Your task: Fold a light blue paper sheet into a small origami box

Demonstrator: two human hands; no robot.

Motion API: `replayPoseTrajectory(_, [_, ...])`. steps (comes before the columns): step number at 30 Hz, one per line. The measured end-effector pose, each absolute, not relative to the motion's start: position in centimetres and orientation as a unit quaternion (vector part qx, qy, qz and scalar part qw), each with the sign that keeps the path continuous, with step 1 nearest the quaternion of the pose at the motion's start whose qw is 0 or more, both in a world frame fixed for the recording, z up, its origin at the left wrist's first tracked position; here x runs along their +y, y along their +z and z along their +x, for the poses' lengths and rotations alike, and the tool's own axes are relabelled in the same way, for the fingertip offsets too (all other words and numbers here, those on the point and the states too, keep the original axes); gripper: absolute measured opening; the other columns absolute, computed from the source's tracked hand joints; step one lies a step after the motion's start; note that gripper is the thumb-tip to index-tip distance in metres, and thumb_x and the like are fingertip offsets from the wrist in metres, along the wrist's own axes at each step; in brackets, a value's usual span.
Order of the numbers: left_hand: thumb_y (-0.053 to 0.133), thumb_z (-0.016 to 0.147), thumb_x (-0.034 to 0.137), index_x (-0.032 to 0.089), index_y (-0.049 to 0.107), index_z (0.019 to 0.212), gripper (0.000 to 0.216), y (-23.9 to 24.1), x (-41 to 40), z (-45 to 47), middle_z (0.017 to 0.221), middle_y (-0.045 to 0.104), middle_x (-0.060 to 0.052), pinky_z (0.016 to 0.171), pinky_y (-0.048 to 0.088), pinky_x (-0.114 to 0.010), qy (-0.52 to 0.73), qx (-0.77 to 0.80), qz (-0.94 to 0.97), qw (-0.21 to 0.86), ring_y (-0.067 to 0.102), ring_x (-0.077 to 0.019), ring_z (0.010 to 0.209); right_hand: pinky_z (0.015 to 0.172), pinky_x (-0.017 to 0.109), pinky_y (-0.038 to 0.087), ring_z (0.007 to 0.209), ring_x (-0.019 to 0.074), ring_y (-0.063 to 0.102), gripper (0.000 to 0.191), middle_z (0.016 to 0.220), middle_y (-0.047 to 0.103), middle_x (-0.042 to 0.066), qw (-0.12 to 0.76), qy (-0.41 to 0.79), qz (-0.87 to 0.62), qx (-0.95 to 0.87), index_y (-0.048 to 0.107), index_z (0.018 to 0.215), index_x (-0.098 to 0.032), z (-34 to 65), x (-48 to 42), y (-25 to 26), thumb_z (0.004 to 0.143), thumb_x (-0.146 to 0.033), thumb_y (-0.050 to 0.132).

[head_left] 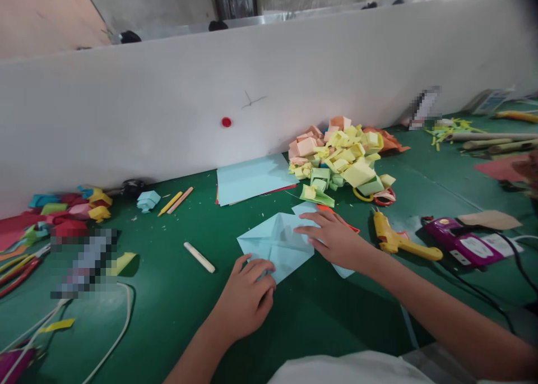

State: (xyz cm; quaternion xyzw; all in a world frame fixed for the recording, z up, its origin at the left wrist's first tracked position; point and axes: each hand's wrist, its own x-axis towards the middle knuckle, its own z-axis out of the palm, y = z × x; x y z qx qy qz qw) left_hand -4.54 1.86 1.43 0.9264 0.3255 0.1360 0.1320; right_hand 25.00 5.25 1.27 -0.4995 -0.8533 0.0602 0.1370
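A light blue sheet of paper (290, 235) with crease lines lies on the green table in front of me, one corner pointing left. My left hand (247, 297) rests at its lower left edge, fingers bent and a little apart, touching the paper. With fingers stretched out, my right hand (332, 238) lies on the paper's right side. More light blue paper (343, 271) shows partly from under the right hand and wrist. An orange-handled tool (352, 227), mostly hidden, lies just behind that hand.
Behind the sheet are stacked light blue sheets (252, 179) and a heap of folded paper pieces (344, 154). A yellow glue gun (399, 241) and purple power strip (466, 241) lie right. Left are a white stick (199, 257), crayons (170, 203), a phone (86, 263) and pliers (25, 269).
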Motion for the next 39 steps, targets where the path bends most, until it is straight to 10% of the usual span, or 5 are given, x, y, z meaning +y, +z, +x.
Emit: replayPoseTrajectory(39, [0.049, 0.100, 0.021, 0.021, 0.069, 0.116, 0.025, 0.3, 3.7, -6.1, 0.124, 0.068, -0.010, 0.103, 0.045, -0.047, 0.133, 0.365, 0.920, 0.048, 0.061, -0.0272, 0.116, 0.098, 0.051, 0.039, 0.117, 0.0323, 0.051, 0.043, 0.141, 0.056, 0.012, 0.128, 0.093, -0.447, -0.880, 0.057, 0.143, -0.032, 19.8, 6.0, -0.8, 0.104, -0.042, 0.041])
